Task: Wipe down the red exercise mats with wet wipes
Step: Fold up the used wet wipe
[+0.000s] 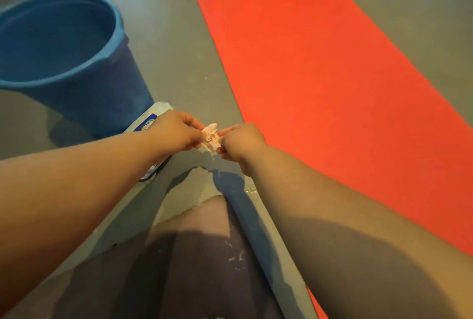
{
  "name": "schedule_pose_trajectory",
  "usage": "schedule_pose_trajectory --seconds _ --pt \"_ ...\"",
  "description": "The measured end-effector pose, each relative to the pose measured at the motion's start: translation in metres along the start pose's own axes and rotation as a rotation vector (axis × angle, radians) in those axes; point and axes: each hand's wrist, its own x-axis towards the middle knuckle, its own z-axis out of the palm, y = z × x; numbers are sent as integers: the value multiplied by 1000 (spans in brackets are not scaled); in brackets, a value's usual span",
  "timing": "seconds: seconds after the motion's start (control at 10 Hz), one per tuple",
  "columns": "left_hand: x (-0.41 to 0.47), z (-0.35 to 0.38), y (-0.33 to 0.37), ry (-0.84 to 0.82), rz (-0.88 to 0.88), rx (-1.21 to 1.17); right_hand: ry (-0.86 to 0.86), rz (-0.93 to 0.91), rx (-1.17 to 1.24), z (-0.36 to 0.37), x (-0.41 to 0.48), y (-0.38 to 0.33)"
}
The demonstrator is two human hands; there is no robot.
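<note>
A crumpled wet wipe (210,136) is pinched between left hand (176,130) and right hand (240,140), fingers curled on it. Wipe pack (147,124) lies beside the blue bucket (64,44); red exercise mat (332,88) is laid flat to the right.

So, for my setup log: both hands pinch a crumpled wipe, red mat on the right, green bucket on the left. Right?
No: the head view shows the bucket is blue, not green. The left hand and right hand do pinch the crumpled wipe, and the red mat lies on the right.
</note>
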Motion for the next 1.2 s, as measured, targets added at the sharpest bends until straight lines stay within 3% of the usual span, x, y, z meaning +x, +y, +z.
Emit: schedule_pose_trajectory --seconds 0.1,0.2,0.3,0.4,0.5,0.6,0.7,0.8,0.9,1.0,1.1,1.2 --pt "13 6 -28 -28 -51 33 -30 57 -37 22 20 14" --pt "22 12 -47 -40 -48 151 -94 -6 -553 25 38 21" --pt "29 13 -49 49 -11 252 -117 26 -604 14 46 30" --pt "38 23 -35 42 38 242 83 159 -150 -8 42 31" --pt "44 50 -12 -40 36 135 101 136 -189 -35 42 34" --pt "52 95 15 -149 138 227 186 121 -356 -74 41 34" --pt "61 146 41 -244 347 396 236 199 -816 -112 59 58" --pt "70 194 66 -310 617 722 261 587 -866 -157 62 93" --pt "63 241 89 -505 622 1056 135 649 -891 -184 59 115" --pt "56 265 109 -618 494 1200 72 620 -844 -200 62 115" --pt "56 261 122 -649 430 1314 52 554 -811 -215 51 116" --pt "55 268 132 -564 450 1287 107 534 -771 -229 32 131"
